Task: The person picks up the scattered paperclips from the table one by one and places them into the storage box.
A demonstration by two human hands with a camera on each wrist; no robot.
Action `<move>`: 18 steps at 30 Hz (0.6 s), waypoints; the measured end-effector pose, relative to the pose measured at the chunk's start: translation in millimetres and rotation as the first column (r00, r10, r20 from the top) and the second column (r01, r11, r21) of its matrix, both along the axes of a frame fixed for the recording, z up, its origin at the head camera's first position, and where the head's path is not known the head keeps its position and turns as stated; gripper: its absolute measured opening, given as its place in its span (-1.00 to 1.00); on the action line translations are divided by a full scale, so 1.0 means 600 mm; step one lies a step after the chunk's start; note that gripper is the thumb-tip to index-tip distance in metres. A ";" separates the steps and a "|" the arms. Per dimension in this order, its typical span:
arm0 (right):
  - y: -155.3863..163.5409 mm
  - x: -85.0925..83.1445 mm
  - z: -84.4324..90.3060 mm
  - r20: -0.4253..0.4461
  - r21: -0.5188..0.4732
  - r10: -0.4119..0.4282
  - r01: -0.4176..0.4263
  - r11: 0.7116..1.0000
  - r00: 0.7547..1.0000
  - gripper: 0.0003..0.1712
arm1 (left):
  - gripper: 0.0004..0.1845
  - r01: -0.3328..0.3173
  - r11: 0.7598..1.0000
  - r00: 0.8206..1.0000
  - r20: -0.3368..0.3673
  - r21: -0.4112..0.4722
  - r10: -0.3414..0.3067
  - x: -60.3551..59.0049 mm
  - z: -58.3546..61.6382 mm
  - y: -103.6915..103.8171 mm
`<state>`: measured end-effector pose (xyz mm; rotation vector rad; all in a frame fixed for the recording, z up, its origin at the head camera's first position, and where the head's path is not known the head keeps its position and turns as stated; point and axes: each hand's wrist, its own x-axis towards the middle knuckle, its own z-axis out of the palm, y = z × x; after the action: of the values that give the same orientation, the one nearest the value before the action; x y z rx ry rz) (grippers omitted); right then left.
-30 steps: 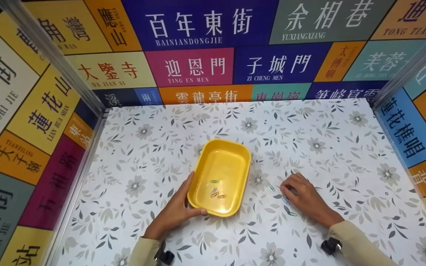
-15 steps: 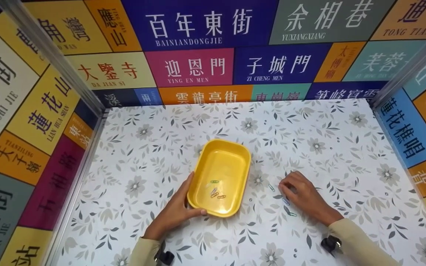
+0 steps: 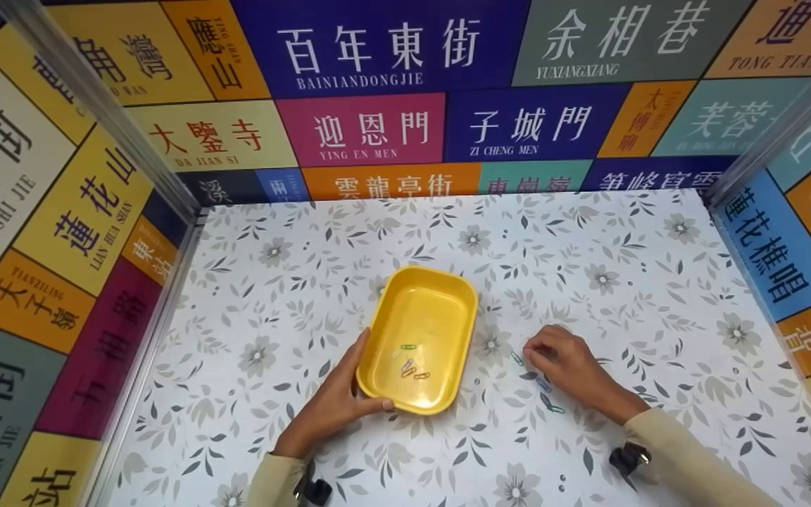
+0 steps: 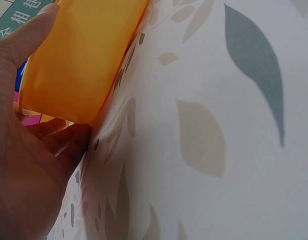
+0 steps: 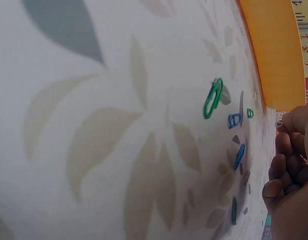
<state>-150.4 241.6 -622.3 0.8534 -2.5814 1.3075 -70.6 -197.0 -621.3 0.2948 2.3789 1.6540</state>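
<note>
In the head view my left hand (image 3: 338, 387) grips the near left corner of a yellow tray (image 3: 412, 278), its thumb over the near rim and fingers along the left side. The left wrist view shows the fingers (image 4: 74, 140) against the tray's outer wall. Several paper clips lie inside, including a green clip (image 3: 409, 346) and an orange clip (image 3: 422, 376). My right hand (image 3: 564, 362) is right of the tray, close over the table. Its thumb and forefinger pinch a small pale paper clip (image 5: 279, 119); the other fingers are curled.
On the patterned tabletop (image 3: 293, 260), a green clip (image 3: 517, 358) lies by the right fingertips. A blue clip (image 3: 543, 384) and another green clip (image 3: 555, 409) are beside that hand. Lettered panels (image 3: 363, 127) wall in the back and sides.
My right hand has shifted slightly left, towards the tray, with its fingertips now by the green clip. The left hand and the tray have stayed put.
</note>
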 end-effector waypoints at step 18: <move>-0.050 -0.012 0.018 0.007 0.008 0.161 -0.161 0.987 0.987 -0.84 | 0.46 -0.016 1.000 1.000 0.011 -0.013 0.016 0.001 -0.002 0.001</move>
<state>-157.5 211.8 -611.6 1.0819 -2.5707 1.3414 -70.3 -196.5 -622.4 0.2645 2.3889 1.6426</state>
